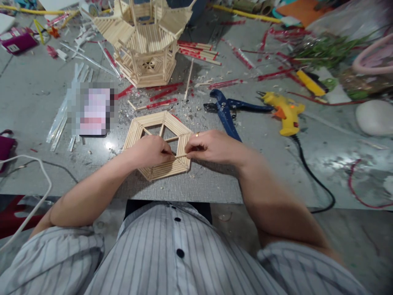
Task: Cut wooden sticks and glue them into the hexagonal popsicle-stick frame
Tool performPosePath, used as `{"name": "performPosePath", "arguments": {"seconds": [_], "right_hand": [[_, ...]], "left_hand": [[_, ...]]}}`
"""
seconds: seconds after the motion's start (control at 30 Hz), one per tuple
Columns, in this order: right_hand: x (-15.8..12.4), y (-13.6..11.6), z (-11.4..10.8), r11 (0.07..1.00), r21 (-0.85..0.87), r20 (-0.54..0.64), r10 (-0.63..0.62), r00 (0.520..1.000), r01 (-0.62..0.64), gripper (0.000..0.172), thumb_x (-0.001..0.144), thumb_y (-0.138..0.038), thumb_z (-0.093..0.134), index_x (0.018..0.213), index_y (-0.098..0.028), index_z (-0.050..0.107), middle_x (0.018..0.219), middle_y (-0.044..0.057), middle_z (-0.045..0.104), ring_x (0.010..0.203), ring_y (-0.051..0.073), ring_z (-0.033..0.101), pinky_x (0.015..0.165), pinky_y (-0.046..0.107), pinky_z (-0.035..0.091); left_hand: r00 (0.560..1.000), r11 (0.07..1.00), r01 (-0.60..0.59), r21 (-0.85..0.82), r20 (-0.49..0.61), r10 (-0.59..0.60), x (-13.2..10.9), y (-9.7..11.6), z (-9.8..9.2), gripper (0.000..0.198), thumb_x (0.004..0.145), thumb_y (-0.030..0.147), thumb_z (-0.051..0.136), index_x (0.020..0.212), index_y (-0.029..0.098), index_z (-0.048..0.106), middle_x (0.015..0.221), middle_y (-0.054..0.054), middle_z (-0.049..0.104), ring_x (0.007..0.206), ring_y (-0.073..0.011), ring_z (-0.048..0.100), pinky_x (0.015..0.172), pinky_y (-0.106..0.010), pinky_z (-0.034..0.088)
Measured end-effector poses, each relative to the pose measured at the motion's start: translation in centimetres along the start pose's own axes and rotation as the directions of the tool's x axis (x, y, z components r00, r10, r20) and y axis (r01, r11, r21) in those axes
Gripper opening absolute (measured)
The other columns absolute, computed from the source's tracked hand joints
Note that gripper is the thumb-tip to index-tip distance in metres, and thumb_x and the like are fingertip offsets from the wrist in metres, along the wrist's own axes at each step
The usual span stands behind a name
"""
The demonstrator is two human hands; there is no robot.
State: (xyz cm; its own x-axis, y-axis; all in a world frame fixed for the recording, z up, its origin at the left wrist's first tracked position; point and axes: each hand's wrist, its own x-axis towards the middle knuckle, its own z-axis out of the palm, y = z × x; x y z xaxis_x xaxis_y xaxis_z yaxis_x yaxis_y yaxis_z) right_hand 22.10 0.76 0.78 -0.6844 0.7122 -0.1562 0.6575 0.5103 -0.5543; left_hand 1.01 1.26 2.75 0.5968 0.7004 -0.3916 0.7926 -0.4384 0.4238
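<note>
Grey and strewn with scraps, the surface [221, 184] stretches across the view, with a person in a striped shirt [172, 258] seated or standing close against its near edge; which of the two cannot be told. Largest of the things is a tiered wooden model [147, 39], built of thin sticks with slatted roof panels, upright toward the far side.

Nearer the person, a hexagonal stick frame [162, 169] lies flat, spokes crossing its open middle, partly hidden beneath both hands. To its right, a blue cutter [225, 112] lies with its handles spread, one running down beside the right wrist. The left hand [153, 149] is curled over the frame, and the right hand [208, 147] comes in from the other side, its fingers bent and a ring on one of them.

Beyond the cutter sits a yellow glue gun [287, 116] with a black cord. Left of the frame, a phone [96, 108], its screen blurred, lies beside clear strips [63, 112]. Red-wrapped sticks [199, 53] lie just right of the model.

Smallest is a short thin stick [180, 156], pinched by the fingertips of both hands, one at each end, over the frame's lower right part.
</note>
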Motion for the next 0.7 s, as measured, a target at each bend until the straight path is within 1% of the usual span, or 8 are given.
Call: {"name": "performPosePath", "arguments": {"seconds": [0.17, 0.27, 0.33, 0.4, 0.43, 0.5, 0.6, 0.7], "right_hand": [[0.0, -0.1, -0.1, 1.0, 0.021, -0.025, 0.011, 1.0, -0.01, 0.017, 0.082, -0.031, 0.056, 0.081, -0.018, 0.067, 0.082, 0.004, 0.068, 0.074, 0.015, 0.059, 0.065, 0.027, 0.036], [-0.5, 0.4, -0.8, 0.994, 0.041, -0.207, 0.104, 0.973, -0.097, 0.022, 0.083, -0.04, 0.056, 0.082, -0.02, 0.066, 0.083, 0.004, 0.068, 0.074, 0.016, 0.059, 0.066, 0.029, 0.038], [-1.0, 1.1, -1.6, 0.961, 0.028, -0.395, 0.262, 0.88, -0.274, 0.023, 0.084, -0.042, 0.054, 0.083, -0.022, 0.065, 0.084, 0.006, 0.067, 0.075, 0.019, 0.059, 0.067, 0.031, 0.04], [-1.5, 2.2, -2.4, 0.859, 0.008, -0.54, 0.435, 0.721, -0.512, 0.025, 0.086, -0.044, 0.051, 0.083, -0.023, 0.065, 0.086, 0.009, 0.067, 0.08, 0.023, 0.06, 0.07, 0.035, 0.041], [-1.8, 2.8, -2.8, 0.788, -0.002, -0.577, 0.502, 0.645, -0.615, 0.028, 0.086, -0.047, 0.05, 0.083, -0.023, 0.064, 0.087, 0.01, 0.067, 0.082, 0.025, 0.06, 0.07, 0.037, 0.042], [-2.1, 4.0, -3.2, 0.659, -0.029, -0.558, 0.613, 0.559, -0.752, 0.034, 0.083, -0.055, 0.052, 0.083, -0.023, 0.064, 0.091, 0.012, 0.068, 0.085, 0.028, 0.061, 0.069, 0.04, 0.043], [-2.3, 5.1, -3.2, 0.574, -0.125, -0.443, 0.698, 0.563, -0.81, 0.044, 0.074, -0.065, 0.057, 0.078, -0.021, 0.064, 0.09, 0.014, 0.068, 0.083, 0.03, 0.062, 0.066, 0.04, 0.044], [-2.0, 5.4, -2.8, 0.602, -0.176, -0.386, 0.686, 0.617, -0.779, 0.04, 0.072, -0.06, 0.061, 0.073, -0.02, 0.063, 0.082, 0.014, 0.067, 0.078, 0.03, 0.062, 0.064, 0.04, 0.043]], "left_hand": [[1.0, 1.0, 0.01, -0.006, 0.011, -0.01, -0.1, 0.0, -0.1, 0.029, 0.079, 0.033, 0.054, 0.09, 0.021, 0.078, 0.081, -0.004, 0.075, 0.064, -0.0135, 0.06, 0.061, -0.024, 0.036], [1.0, 1.0, 0.01, -0.023, 0.016, -0.01, -0.1, -0.1, -0.2, 0.03, 0.08, 0.033, 0.053, 0.091, 0.02, 0.078, 0.082, -0.004, 0.075, 0.069, -0.0144, 0.063, 0.062, -0.024, 0.037], [1.0, 1.0, 0.016, -0.009, 0.022, -0.015, -0.1, -0.2, -0.2, 0.03, 0.081, 0.035, 0.053, 0.091, 0.02, 0.077, 0.08, -0.004, 0.075, 0.069, -0.0146, 0.063, 0.062, -0.024, 0.037], [1.0, 1.0, 0.019, 0.0, 0.021, -0.019, 0.0, -0.3, -0.2, 0.03, 0.08, 0.036, 0.054, 0.089, 0.02, 0.077, 0.079, -0.004, 0.075, 0.068, -0.0141, 0.063, 0.062, -0.024, 0.037], [1.0, 1.0, 0.017, -0.007, 0.016, -0.017, 0.1, -0.4, -0.2, 0.029, 0.08, 0.035, 0.054, 0.089, 0.02, 0.077, 0.078, -0.004, 0.074, 0.068, -0.0137, 0.063, 0.062, -0.023, 0.038], [1.0, 0.999, 0.01, -0.043, 0.012, -0.01, 0.1, -0.7, -0.2, 0.028, 0.08, 0.034, 0.055, 0.087, 0.019, 0.077, 0.076, -0.003, 0.074, 0.066, -0.0125, 0.062, 0.061, -0.022, 0.038], [1.0, 0.974, -0.015, -0.224, -0.001, 0.015, 0.2, -1.4, -0.3, 0.026, 0.078, 0.032, 0.055, 0.08, 0.017, 0.076, 0.068, -0.002, 0.072, 0.061, -0.0102, 0.06, 0.059, -0.021, 0.039], [0.991, 0.894, -0.099, -0.438, -0.125, 0.049, 0.3, -2.3, -0.5, 0.026, 0.076, 0.038, 0.059, 0.074, 0.017, 0.074, 0.061, 0.0, 0.067, 0.054, -0.0085, 0.054, 0.053, -0.021, 0.038]]}}
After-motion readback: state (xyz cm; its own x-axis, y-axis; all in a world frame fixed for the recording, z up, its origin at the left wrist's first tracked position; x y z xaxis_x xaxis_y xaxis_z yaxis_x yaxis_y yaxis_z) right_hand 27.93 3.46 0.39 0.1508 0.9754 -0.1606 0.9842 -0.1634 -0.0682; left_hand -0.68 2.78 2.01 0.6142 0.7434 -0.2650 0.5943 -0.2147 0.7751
